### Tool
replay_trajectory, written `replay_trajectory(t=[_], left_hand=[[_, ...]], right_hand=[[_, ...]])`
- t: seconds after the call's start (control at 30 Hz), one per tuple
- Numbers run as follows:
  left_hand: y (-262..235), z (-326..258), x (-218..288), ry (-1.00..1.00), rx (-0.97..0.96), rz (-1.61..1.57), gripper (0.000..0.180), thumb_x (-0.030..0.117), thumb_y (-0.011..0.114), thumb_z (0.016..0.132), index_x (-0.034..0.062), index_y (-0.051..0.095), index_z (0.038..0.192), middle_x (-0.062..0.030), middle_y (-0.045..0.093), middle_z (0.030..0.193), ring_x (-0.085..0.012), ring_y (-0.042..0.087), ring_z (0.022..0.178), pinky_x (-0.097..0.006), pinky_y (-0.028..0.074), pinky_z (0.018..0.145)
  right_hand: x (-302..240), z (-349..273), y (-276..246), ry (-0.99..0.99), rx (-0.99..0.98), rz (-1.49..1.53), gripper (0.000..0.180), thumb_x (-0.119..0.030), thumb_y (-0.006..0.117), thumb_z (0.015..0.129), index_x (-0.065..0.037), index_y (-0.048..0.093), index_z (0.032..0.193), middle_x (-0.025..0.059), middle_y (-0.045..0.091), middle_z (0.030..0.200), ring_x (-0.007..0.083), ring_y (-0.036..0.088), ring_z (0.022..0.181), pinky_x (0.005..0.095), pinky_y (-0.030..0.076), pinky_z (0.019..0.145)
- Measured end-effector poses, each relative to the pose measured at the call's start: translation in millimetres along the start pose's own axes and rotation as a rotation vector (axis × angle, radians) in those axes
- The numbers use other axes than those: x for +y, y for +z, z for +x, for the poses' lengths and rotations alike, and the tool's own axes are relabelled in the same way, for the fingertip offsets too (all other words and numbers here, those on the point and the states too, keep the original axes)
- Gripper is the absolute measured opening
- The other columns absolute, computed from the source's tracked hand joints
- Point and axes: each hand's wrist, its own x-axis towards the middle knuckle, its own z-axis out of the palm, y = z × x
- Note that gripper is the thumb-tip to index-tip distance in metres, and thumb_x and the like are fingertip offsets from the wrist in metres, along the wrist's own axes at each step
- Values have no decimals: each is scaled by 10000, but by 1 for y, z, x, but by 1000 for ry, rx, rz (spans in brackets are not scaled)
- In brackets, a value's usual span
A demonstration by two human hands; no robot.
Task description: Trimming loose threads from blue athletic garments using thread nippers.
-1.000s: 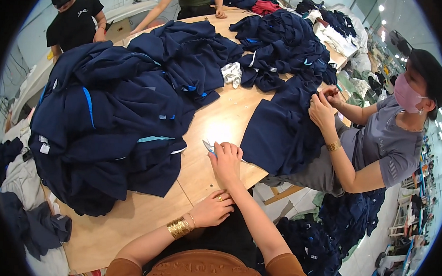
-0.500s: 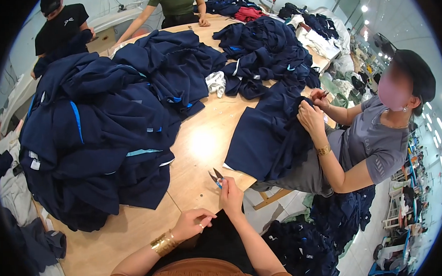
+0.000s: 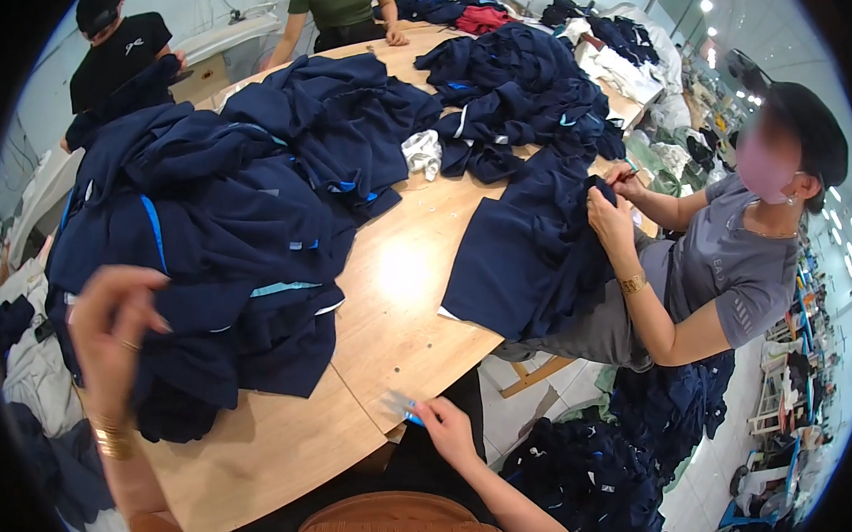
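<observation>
A long wooden table (image 3: pixel 386 312) is running through a busy garment workshop, and everything here is lying in relation to it. A big heap of navy clothes (image 3: pixel 228 229) is covering the table's left half. The left hand (image 3: pixel 109 333) is hovering over the heap's near edge, fingers spread and loosely curled, gripping nothing. The right hand (image 3: pixel 443 428) is resting at the table's near edge, pinching small blue snips (image 3: pixel 403 408). The clothes are looking soft, limp and light, though tangled, so one piece is probably best pinched at a loose hem or collar on top. Across the table's right edge, a seated person in a grey shirt (image 3: pixel 730 270) is working on another navy garment (image 3: pixel 531 252).
</observation>
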Motion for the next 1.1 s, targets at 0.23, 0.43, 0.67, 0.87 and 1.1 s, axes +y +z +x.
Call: replay_trajectory(t=[0.23, 0.43, 0.67, 0.87, 1.1], left_hand=[[-133, 57, -81, -15, 172, 281, 192, 163, 485, 925, 41, 606, 1010, 15, 544, 796, -44, 500, 686, -172, 393, 652], [-101, 97, -96, -85, 100, 52, 216, 210, 525, 887, 41, 621, 983, -4, 602, 879, -99, 580, 814, -218, 431, 719], [-101, 110, -94, -1, 76, 201, 156, 125, 575, 817, 5, 636, 896, -58, 644, 769, -112, 607, 734, -231, 465, 694], [-85, 113, -97, 139, 59, 585, 239, 154, 659, 723, 63, 616, 940, -102, 607, 901, -251, 563, 927, -343, 433, 851], [-42, 113, -135, 304, 6, 893, 383, 293, 687, 703, 136, 593, 1040, -83, 548, 1118, -265, 444, 1155, -562, 170, 1045]], right_hand=[[-6, -18, 10, 305, -491, 412, 236, -254, 500, 925, -35, 582, 890, -5, 556, 738, 51, 481, 577, 174, 406, 544], [-17, -19, 9, 297, -430, 602, 209, -173, 410, 960, -7, 526, 1013, 45, 575, 774, 95, 545, 646, 207, 462, 595], [-18, -27, 0, 297, -446, 371, 194, -199, 498, 921, -32, 527, 1016, -3, 510, 684, 56, 459, 532, 187, 378, 476], [-17, -34, 4, 111, -409, 118, 151, -177, 553, 888, -54, 637, 863, -56, 435, 556, 22, 371, 454, 179, 283, 409], [-42, -37, 1, 315, -474, 172, 221, -219, 514, 915, -40, 644, 905, -25, 448, 504, 35, 410, 459, 209, 329, 441]])
